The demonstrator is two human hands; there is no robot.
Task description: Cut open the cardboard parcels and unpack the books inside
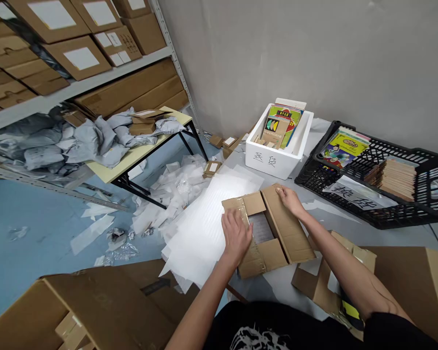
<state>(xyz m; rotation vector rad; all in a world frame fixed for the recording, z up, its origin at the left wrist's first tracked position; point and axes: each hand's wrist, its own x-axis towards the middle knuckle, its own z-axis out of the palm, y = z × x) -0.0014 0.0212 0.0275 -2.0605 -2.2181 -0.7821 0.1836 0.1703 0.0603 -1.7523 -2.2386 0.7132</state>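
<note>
And here we are on a brown corrugated cardboard carton [288, 228], lying open on the grey floor, right at the edge of a spread of translucent white foam sheets [200, 228]. The left hand [236, 237] is open, palm down on the clear-taped flap at the near left corner, not gripping. The right hand [291, 201] is open too, fingers resting on the far edge of a raised flap. It looks light but springy, and those flaps will bend, so the firm side walls are the better hold. Behind it, a white polystyrene box [273, 163] and a black plastic crate [306, 170] hold books.
</note>
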